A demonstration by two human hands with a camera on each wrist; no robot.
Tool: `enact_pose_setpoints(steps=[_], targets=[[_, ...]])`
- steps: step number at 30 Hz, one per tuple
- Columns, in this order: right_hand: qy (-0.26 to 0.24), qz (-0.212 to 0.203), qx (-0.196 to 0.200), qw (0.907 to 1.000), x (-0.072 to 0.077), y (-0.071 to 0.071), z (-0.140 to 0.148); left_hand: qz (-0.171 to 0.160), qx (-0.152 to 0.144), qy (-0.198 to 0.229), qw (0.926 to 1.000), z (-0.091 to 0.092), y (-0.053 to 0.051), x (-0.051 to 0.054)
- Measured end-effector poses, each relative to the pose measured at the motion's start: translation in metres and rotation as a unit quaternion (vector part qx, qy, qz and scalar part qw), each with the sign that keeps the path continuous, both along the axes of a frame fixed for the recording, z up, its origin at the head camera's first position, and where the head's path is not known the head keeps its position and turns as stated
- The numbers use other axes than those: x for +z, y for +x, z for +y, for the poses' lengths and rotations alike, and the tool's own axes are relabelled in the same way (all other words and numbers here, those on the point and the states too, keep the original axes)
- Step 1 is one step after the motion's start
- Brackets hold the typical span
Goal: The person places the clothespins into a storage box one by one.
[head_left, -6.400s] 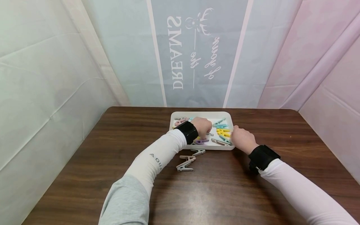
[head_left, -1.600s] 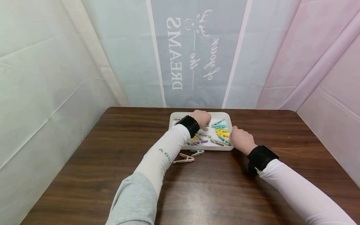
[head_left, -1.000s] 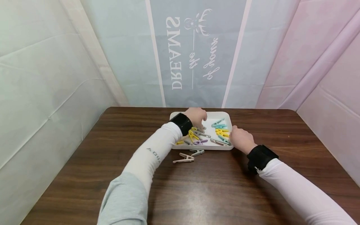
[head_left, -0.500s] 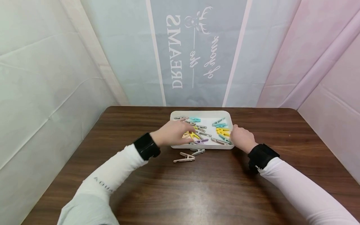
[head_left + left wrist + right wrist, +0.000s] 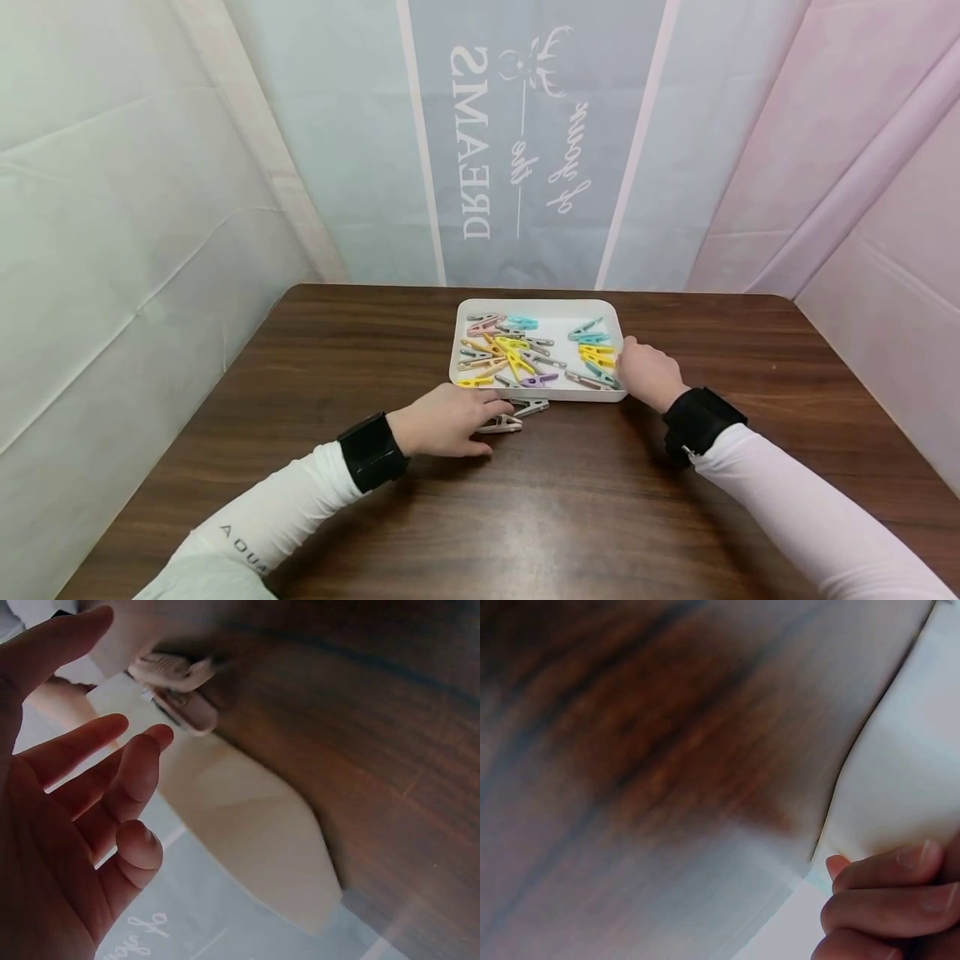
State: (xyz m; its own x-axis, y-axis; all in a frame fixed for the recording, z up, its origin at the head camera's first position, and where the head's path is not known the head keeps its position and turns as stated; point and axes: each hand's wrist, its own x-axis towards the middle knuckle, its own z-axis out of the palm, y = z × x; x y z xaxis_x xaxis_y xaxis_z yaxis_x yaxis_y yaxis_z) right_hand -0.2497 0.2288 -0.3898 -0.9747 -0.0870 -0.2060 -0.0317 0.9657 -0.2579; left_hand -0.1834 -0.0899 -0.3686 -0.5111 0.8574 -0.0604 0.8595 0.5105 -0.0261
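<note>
A white tray point(image 5: 558, 395) holds several clothespins: teal and yellow ones at its right, a mixed cluster at its left with a yellow clothespin point(image 5: 517, 364) and a purple clothespin point(image 5: 539, 380). On the table before it lie a grey-green clothespin point(image 5: 532, 407) and a beige clothespin point(image 5: 508, 424). My left hand point(image 5: 444, 418) reaches over the beige one, partly covering it; in the left wrist view the thumb and fingers are spread with nothing between them. My right hand point(image 5: 649, 373) holds the tray's right rim, its fingers point(image 5: 889, 911) curled against the wall.
The dark wooden table point(image 5: 570, 517) stretches out on all sides of the tray. Behind its far edge hangs a cloth backdrop point(image 5: 517, 258) with printed lettering. Pale cloth walls stand at left and right.
My left hand has moved out of the tray, toward me, down to the clothespins in front. Compared with the oldest view, fewer clothespins lie on the table. My right hand stays at the rim.
</note>
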Motion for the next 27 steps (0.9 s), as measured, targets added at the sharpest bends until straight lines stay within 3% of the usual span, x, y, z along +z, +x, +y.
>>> enact_pose_setpoints(steps=[8, 13, 27], targets=[[0.003, 0.000, 0.001, 1.0000, -0.001, 0.000, 0.000, 0.018, 0.016, -0.026, 0.9994, -0.001, -0.003, -0.008], [0.002, 0.005, 0.000, 1.0000, -0.001, 0.000, 0.000, 0.009, 0.037, -0.014, 0.9992, -0.001, -0.004, -0.011], [0.002, 0.003, 0.002, 1.0000, -0.002, -0.001, 0.000, -0.015, 0.047, 0.019, 0.9986, 0.000, -0.001, -0.011]])
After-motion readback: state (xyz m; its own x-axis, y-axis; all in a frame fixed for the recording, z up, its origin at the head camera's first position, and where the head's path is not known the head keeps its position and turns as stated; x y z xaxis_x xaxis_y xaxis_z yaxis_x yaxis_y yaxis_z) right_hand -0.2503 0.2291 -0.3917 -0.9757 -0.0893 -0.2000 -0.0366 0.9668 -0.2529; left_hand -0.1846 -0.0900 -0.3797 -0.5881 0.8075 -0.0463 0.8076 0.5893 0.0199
